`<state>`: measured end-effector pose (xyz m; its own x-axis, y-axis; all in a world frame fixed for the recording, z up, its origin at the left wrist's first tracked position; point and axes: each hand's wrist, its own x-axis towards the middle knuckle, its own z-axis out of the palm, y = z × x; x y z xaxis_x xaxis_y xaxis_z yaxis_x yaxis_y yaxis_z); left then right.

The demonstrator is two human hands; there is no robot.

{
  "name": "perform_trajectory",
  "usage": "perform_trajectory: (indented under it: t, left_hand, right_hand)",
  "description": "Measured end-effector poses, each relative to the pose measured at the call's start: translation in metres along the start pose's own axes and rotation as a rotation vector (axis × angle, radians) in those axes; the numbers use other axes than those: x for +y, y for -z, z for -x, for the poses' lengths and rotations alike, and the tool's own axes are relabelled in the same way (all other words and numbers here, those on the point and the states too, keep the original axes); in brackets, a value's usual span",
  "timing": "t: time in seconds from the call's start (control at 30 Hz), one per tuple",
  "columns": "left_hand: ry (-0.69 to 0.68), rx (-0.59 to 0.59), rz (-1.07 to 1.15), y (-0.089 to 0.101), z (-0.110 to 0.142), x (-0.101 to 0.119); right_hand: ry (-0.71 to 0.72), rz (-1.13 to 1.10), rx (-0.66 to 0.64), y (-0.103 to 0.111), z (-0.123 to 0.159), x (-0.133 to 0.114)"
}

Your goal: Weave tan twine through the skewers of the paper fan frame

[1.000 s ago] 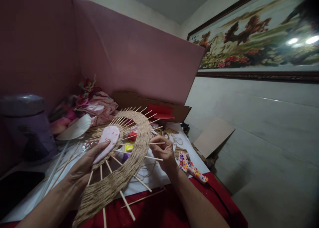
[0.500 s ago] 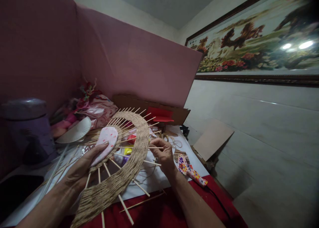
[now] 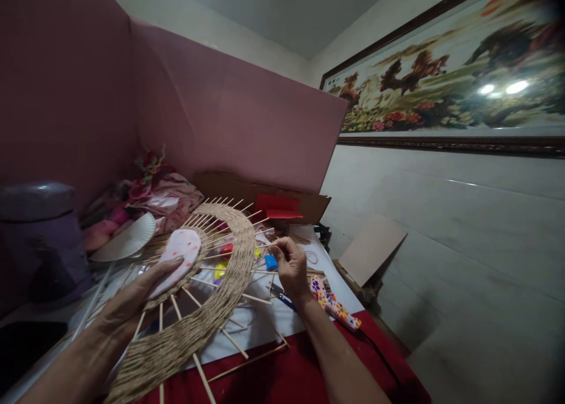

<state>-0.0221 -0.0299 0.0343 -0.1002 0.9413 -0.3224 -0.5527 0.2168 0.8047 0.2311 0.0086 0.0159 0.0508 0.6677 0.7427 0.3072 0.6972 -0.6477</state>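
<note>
My left hand [image 3: 141, 292] is closed on a woven twine frame [image 3: 238, 262], its thumb lying over the pale, dotted cloth oval [image 3: 188, 248] at the centre. Thin wooden sticks [image 3: 233, 342] spread out from the oval, pass through a wide crescent of tan twine and poke out beyond its rim. At the right rim, my right hand [image 3: 291, 268] pinches thumb and forefinger together by the stick ends. What those fingertips hold is too small to make out.
A flower-patterned glue gun [image 3: 335, 307] with a black cord lies right on white paper over red cloth. Dark-handled scissors or pliers [image 3: 282, 295] and a blue packet [image 3: 271, 262] are near my right hand. Left stand a purple container [image 3: 39, 245] and a white pleated fan [image 3: 126, 239].
My right hand has shifted slightly up along the rim, from one stick to around a higher one. The blue packet and dark-handled tool have come into sight. The camera view has turned slightly.
</note>
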Motion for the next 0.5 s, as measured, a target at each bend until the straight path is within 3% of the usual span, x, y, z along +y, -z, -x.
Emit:
perform_trajectory:
  t: [0.17,0.5]
  left_hand:
    - [-0.065,-0.036,-0.099,0.004,-0.004,-0.002]
    - [-0.092,-0.127,-0.236,0.007,0.009,0.008]
  right_hand:
    - [0.021,0.057,0.018,0.003,-0.003,0.002]
    - [0.271,0.26,0.04,0.012,-0.006,-0.006]
